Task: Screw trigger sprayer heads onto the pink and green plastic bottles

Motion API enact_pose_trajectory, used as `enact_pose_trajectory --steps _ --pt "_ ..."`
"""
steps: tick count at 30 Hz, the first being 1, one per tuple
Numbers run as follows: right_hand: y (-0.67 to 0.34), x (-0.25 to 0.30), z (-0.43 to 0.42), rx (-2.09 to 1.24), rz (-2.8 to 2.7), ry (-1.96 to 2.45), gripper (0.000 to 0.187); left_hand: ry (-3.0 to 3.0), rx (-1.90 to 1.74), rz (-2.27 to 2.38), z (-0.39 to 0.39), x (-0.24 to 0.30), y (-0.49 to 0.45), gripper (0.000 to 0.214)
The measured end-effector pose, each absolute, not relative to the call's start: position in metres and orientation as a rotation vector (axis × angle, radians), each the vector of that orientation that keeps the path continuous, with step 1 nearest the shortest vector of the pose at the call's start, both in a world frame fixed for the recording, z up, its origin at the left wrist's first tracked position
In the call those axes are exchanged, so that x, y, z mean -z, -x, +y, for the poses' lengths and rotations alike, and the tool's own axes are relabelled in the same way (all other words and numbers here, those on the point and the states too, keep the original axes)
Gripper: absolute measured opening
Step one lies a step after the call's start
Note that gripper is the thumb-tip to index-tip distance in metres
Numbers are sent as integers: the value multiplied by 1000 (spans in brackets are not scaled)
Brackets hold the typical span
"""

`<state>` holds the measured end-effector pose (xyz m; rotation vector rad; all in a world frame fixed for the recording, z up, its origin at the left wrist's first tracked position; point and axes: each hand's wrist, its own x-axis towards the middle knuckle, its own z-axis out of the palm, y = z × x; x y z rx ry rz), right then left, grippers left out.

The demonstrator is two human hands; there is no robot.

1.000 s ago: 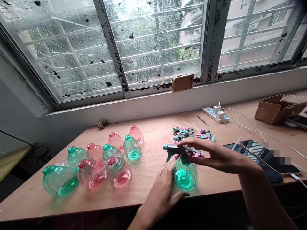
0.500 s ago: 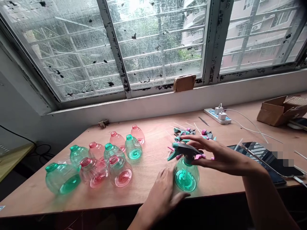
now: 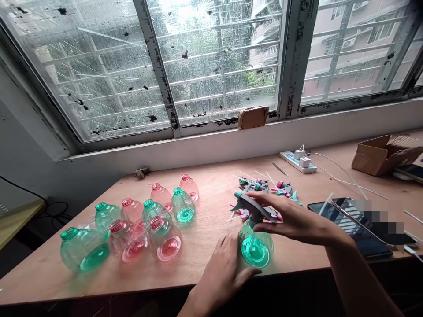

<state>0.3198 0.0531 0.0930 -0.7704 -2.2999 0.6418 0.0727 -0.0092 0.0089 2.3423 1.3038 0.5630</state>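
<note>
A translucent green bottle (image 3: 257, 250) stands near the table's front edge, with a pale tube visible inside it. My left hand (image 3: 222, 264) is closed around its left side, the thumb stretched across the front. On the bottle's neck sits a grey and green trigger spray head (image 3: 251, 206), tilted with its nozzle up to the left. My right hand (image 3: 287, 215) grips this spray head from the right, fingers on top and thumb low by the collar. Behind it lies a pile of loose spray heads (image 3: 256, 184) in grey, green and pink, partly hidden by my right hand.
To the left stand several open bottles, green (image 3: 86, 248) and pink (image 3: 168, 241). Two phones (image 3: 366, 220) lie at the right, near a charging cable. Farther back are a power strip (image 3: 297, 162), tweezers (image 3: 280, 169) and an open cardboard box (image 3: 373, 154).
The spray head has turned and tilted, its nozzle now higher and farther left. My right hand has shifted left with it. My left hand stays at the bottle.
</note>
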Motion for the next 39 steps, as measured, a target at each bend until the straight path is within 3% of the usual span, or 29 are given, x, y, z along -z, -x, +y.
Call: enact_pose_trajectory --steps 9,12,18,39 --pt "-344 -95 47 -710 -2272 870 98 -2340 -531 1286 -9 -17 -75 84" --pt "-349 -98 46 -589 -2302 824 91 -2331 -523 1293 -9 -18 -75 84" --pt "-338 -103 46 -520 -2366 706 61 -2336 -567 1283 -8 -14 -75 86" --pt "-330 -106 47 -300 -2273 724 48 -2345 -597 1245 -9 -14 -73 84"
